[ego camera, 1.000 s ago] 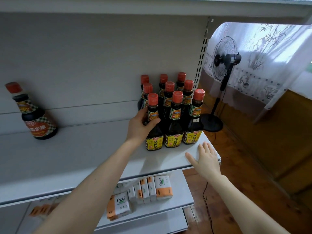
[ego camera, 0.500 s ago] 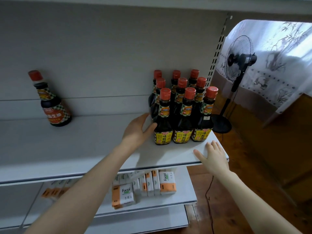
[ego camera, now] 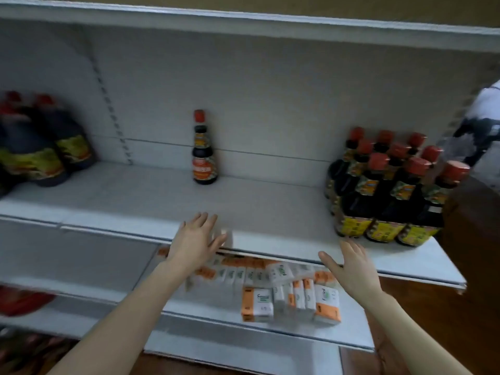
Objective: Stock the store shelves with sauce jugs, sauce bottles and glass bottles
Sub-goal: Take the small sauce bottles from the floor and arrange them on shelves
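The white metal shelf (ego camera: 270, 201) is stretching before me. My left hand (ego camera: 198, 239) and right hand (ego camera: 351, 266) are hovering at its edge, spread and empty. The red-capped dark sauce bottles (ego camera: 384, 190) are standing packed at its right end; I judge the next ones belong snug beside them, labels forward.

This is a shop. White metal display shelves (ego camera: 270, 207) run in tiers on slotted wall uprights (ego camera: 109, 104). Identical dark sauce bottles with red caps and yellow labels (ego camera: 378, 204) stand packed in rows. Big dark sauce jugs (ego camera: 32, 155) sit blurred at the left, and orange-and-white paper packs (ego camera: 292, 296) line the tier below.
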`<state>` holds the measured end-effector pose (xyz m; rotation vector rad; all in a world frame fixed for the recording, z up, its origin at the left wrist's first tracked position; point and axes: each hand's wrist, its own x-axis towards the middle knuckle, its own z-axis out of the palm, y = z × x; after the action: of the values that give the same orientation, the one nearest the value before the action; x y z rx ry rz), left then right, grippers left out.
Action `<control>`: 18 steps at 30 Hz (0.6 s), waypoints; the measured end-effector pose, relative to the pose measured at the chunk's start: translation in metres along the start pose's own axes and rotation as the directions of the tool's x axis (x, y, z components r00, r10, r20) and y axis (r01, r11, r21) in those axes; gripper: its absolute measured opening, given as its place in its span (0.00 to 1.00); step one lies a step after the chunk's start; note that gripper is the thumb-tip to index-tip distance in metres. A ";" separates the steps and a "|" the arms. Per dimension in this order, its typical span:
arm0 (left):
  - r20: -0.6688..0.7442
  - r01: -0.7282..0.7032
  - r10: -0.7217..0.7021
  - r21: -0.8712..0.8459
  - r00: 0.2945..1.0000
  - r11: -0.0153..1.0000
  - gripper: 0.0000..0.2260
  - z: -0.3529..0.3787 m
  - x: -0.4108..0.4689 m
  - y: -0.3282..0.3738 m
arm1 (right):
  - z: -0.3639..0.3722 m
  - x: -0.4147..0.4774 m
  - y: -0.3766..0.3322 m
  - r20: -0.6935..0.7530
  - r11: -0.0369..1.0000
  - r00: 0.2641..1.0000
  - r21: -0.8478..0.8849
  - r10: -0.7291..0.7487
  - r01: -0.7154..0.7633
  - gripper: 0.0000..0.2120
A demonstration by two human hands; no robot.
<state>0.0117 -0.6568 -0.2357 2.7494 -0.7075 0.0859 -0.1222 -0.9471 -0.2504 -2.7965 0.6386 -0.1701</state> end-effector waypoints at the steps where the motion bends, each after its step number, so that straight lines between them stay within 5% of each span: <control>1: -0.016 0.039 -0.038 0.020 0.999 0.999 0.36 -0.010 -0.014 -0.019 | 0.004 -0.003 -0.025 0.016 1.000 1.000 0.017 -0.025 0.025 0.32; 4: -0.026 0.148 -0.147 0.068 0.989 0.987 0.34 -0.035 -0.062 -0.087 | 0.030 -0.009 -0.101 0.040 0.986 0.987 0.062 -0.156 0.153 0.46; 10: -0.090 0.381 -0.374 0.086 0.923 0.921 0.45 -0.089 -0.177 -0.214 | 0.067 -0.051 -0.268 0.102 0.891 0.893 0.185 -0.438 0.415 0.33; 14: -0.139 0.550 -0.538 0.061 0.831 0.833 0.32 -0.108 -0.248 -0.279 | 0.099 -0.071 -0.362 0.123 0.788 0.785 0.223 -0.607 0.574 0.44; 18: -0.154 0.718 -0.706 0.043 0.692 0.695 0.30 -0.114 -0.310 -0.330 | 0.131 -0.087 -0.449 0.190 0.693 0.668 0.244 -0.720 0.678 0.48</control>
<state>-0.0998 -0.2034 -0.2573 2.8684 0.4558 0.1220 0.0063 -0.4891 -0.2531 -2.6790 -0.5379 0.0283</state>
